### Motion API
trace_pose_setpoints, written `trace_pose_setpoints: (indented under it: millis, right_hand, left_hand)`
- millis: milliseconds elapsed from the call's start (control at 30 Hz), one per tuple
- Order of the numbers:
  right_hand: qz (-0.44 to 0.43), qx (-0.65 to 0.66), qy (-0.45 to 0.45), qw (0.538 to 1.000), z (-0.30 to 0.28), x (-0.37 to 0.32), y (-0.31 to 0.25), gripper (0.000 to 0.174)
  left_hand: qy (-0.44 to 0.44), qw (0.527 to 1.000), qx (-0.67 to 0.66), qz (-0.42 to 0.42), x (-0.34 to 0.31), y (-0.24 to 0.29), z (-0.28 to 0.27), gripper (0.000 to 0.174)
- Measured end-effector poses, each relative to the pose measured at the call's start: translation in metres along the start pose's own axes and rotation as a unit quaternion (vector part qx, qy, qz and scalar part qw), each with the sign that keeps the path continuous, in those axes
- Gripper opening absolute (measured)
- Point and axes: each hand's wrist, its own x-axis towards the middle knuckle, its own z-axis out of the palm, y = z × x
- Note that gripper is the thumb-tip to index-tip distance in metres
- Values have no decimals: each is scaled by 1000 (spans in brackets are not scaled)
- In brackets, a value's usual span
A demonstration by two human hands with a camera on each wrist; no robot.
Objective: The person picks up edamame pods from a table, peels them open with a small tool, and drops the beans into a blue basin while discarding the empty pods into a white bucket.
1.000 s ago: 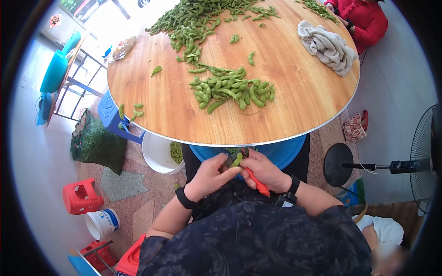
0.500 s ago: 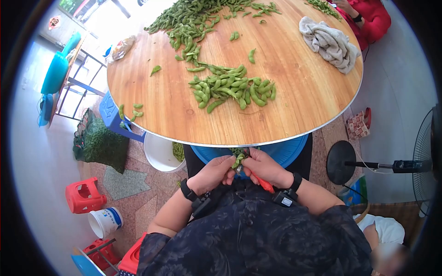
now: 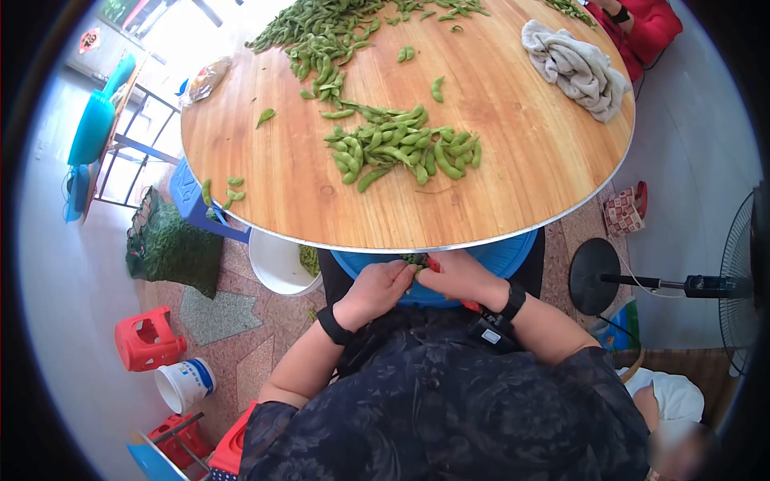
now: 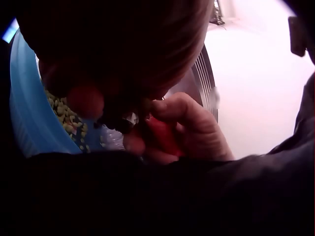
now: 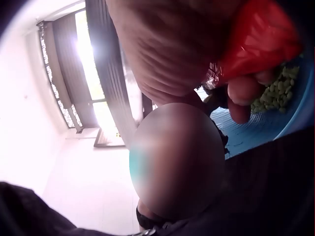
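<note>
Both hands meet just below the table's near edge, over a blue basin (image 3: pixel 505 260). My right hand (image 3: pixel 467 279) grips a tool with a red, shiny plastic-wrapped handle (image 5: pixel 263 42); its working end is mostly hidden by fingers. Fingers curled, my left hand (image 3: pixel 373 293) pinches a small green edamame pod (image 3: pixel 418 272) right against the right fingertips. Shelled green beans (image 5: pixel 275 93) lie in the basin in the right wrist view. A pile of edamame pods (image 3: pixel 393 148) rests on the round wooden table (image 3: pixel 321 212) ahead of the hands.
A larger pod heap (image 3: pixel 321 36) covers the table's far side; a grey cloth (image 3: pixel 573 68) lies at its right. On the floor at left are a white bucket (image 3: pixel 273 268), a green mesh sack (image 3: pixel 176 252) and a red stool (image 3: pixel 150 338). A standing fan (image 3: pixel 734 284) is at right.
The bright pod seen between the hands one second ago no longer shows whole. My fingertips have drawn closer together, and the red handle is now mostly covered by the right hand.
</note>
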Motion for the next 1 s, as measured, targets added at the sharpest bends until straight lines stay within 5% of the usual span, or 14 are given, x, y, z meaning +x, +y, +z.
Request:
trace_pose_setpoints:
  millis: [67, 300, 367, 467, 567, 600, 633, 667, 800, 900, 1000]
  right_hand:
    - [265, 204, -137, 933, -14, 5, -15, 33]
    - [249, 83, -189, 946, -16, 12, -16, 34]
    - [13, -192, 2, 981, 10, 4, 26, 37]
    - [-5, -126, 89, 988, 0, 5, 42, 35]
    - [-41, -67, 72, 994, -1, -1, 37, 31]
    - [-41, -67, 72, 994, -8, -1, 27, 31]
    - [153, 123, -33, 980, -18, -1, 12, 29]
    - [334, 303, -134, 882, -24, -1, 3, 27]
    - [303, 394, -90, 863, -17, -5, 2, 25]
    - [279, 300, -100, 907, -14, -6, -6, 27]
    - [217, 264, -83, 936, -15, -5, -14, 32]
  left_hand:
    - [-5, 997, 68, 22, 2, 0, -2, 34]
    - [-45, 999, 1, -23, 5, 4, -2, 38]
    - [-45, 989, -100, -104, 5, 3, -3, 38]
    - [-47, 985, -104, -131, 5, 3, -5, 34]
    - [-60, 981, -101, -155, 6, 8, -6, 30]
    - [-60, 981, -102, -155, 7, 11, -6, 30]
    - [-64, 980, -114, -151, 7, 13, -6, 29]
    - [-68, 979, -127, -146, 8, 14, -5, 28]
    - [-45, 991, -108, -66, 12, 1, 3, 22]
    - [-60, 986, -151, -44, 14, 8, 2, 16]
    - [-73, 986, -129, -84, 17, 15, 1, 29]
